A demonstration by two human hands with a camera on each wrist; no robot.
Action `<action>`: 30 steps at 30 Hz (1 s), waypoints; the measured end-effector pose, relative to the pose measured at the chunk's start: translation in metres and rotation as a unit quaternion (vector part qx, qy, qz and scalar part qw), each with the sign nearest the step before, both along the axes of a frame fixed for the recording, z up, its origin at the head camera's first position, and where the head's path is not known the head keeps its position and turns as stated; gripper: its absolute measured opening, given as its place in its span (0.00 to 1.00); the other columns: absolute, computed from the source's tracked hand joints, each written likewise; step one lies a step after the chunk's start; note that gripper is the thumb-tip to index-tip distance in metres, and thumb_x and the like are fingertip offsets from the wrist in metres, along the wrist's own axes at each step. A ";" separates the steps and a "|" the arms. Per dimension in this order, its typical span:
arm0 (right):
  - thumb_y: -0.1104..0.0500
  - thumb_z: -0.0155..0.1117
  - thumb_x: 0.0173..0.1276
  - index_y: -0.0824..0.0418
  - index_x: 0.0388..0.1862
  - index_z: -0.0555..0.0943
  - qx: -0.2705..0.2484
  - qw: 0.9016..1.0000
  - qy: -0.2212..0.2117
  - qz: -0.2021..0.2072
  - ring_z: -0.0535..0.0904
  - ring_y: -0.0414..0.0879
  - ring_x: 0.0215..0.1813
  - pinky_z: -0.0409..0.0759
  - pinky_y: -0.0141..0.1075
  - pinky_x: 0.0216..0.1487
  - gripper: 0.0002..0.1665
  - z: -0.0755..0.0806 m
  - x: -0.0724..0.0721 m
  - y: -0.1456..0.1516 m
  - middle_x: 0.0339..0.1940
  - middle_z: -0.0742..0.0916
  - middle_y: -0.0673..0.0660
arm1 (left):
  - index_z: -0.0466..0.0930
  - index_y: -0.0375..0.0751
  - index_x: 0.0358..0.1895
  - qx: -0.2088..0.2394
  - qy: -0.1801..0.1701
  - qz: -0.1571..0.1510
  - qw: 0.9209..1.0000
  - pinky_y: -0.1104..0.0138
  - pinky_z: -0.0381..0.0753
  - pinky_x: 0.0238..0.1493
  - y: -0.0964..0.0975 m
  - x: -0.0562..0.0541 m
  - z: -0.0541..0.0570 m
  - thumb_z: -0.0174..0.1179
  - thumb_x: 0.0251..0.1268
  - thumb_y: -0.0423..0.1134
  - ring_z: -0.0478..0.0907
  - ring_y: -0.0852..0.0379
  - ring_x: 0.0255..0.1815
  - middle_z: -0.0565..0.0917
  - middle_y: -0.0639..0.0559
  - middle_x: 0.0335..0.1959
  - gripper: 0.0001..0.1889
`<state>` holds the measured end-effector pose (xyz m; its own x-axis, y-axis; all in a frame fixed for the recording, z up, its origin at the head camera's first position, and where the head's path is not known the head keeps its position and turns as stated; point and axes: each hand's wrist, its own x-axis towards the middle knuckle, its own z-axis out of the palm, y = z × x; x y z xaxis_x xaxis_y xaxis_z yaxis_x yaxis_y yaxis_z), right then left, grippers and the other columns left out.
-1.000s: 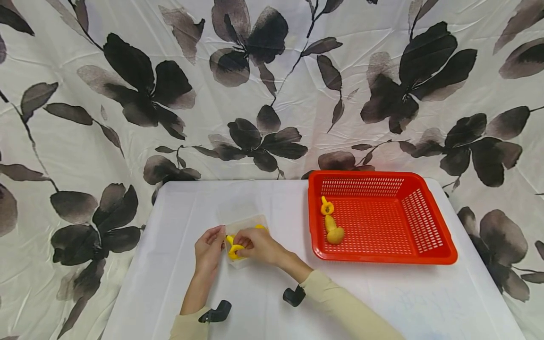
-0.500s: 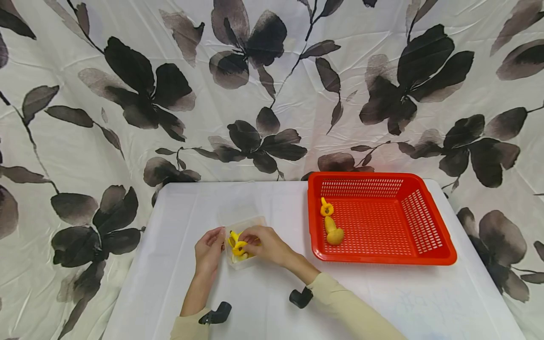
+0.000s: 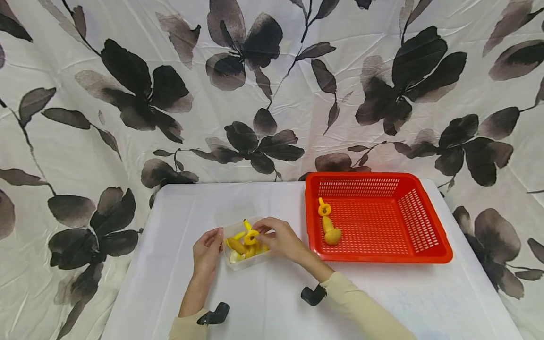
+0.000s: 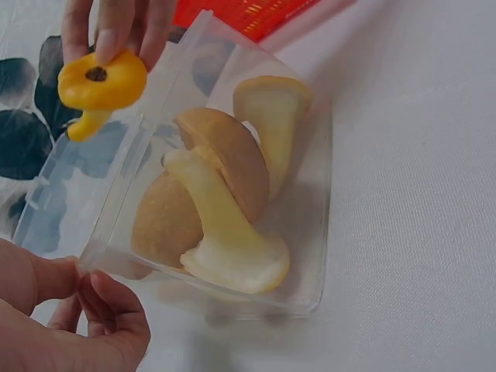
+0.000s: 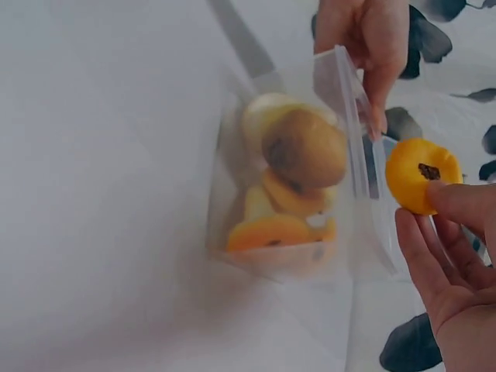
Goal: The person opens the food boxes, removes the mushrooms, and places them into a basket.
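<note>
Unfinished work on a white table (image 3: 259, 307)

One pale curtain (image 3: 335, 28) printed with dark flowers is hanging behind the single table. One red basket (image 3: 365, 222) is standing at the right. Two beige sleeves (image 3: 369, 307) are reaching in from the near side. One clear box (image 3: 244, 265) is sitting left of the basket, well inside the table's edges, with its clear lid (image 4: 58, 201) lying open.

The left hand (image 3: 206, 248) is pinching the box's edge between thumb and fingers. The right hand (image 3: 280, 238) is gripping one yellow held mushroom (image 4: 120, 85) between thumb and fingertips; in the head view it is hovering over the box. Two black wrist cameras (image 3: 313, 295) are sitting near the cuffs.

The work is looking part-way along. Inside the basket, along its left side, one larger tan mushroom (image 3: 333, 236) and one small yellow mushroom (image 3: 325, 213) are lying close together, perhaps touching. The held mushroom is not yet resting anywhere. At least four box mushrooms (image 4: 225, 232) are lying inside the box, seemingly waiting; they are overlapping, so the exact number is staying uncertain.
</note>
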<state>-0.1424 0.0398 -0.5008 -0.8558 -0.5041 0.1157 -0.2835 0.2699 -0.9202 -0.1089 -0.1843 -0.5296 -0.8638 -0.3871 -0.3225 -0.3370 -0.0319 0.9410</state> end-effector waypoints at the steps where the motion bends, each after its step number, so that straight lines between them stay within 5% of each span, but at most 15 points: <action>1: 0.68 0.69 0.70 0.65 0.52 0.84 -0.001 1.000 0.001 -0.006 0.83 0.48 0.49 0.84 0.34 0.52 0.13 0.000 -0.001 0.003 0.48 0.87 0.56 | 0.77 0.28 0.61 0.000 0.000 -0.001 1.000 0.78 0.76 0.35 0.000 0.000 0.000 0.59 0.78 0.40 0.74 0.63 0.35 0.83 0.45 0.45 0.18; 30: 0.61 0.72 0.70 0.63 0.57 0.83 -0.054 0.987 -0.022 -0.151 0.83 0.53 0.52 0.83 0.34 0.54 0.17 0.016 -0.006 0.090 0.50 0.86 0.59 | 0.77 0.27 0.60 0.005 0.015 0.002 1.000 0.78 0.77 0.34 0.000 0.000 -0.003 0.58 0.78 0.37 0.75 0.64 0.34 0.82 0.41 0.49 0.17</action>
<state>-0.1485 0.1301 -0.4852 -0.9706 -0.2117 0.1144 -0.1641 0.2349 -0.9581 -0.1089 -0.1847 -0.5330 -0.8713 -0.3877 -0.3009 -0.3094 -0.0422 0.9500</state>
